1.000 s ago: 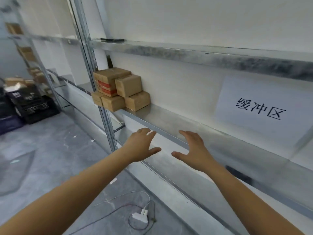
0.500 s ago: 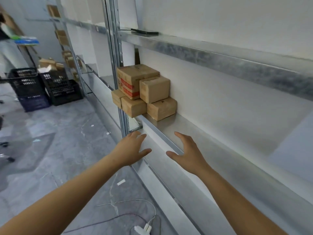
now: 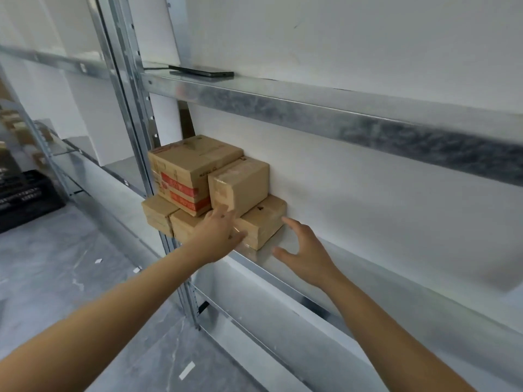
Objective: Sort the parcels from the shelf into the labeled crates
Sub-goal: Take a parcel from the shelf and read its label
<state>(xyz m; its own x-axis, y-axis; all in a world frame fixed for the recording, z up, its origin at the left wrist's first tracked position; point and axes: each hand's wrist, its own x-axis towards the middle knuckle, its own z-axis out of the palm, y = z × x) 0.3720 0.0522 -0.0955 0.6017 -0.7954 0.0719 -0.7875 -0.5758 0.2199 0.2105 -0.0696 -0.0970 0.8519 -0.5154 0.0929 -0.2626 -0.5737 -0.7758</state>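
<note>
In the head view, brown parcels (image 3: 195, 171) are seen stacked on the middle shelf (image 3: 368, 267) hard against the upright post (image 3: 133, 114). The left hand (image 3: 220, 230) is laid against the stack's front, grip apart and fingers straight, at the small upper parcel (image 3: 240, 188). The right hand (image 3: 300, 250) is held just beside the bottom right parcel (image 3: 264, 222), grip likewise apart, nothing clasped. Should a bottom parcel be drawn out first, the upper ones would likely be toppled off the shelf's front edge, well apart from the black crate (image 3: 28, 193) at far left.
</note>
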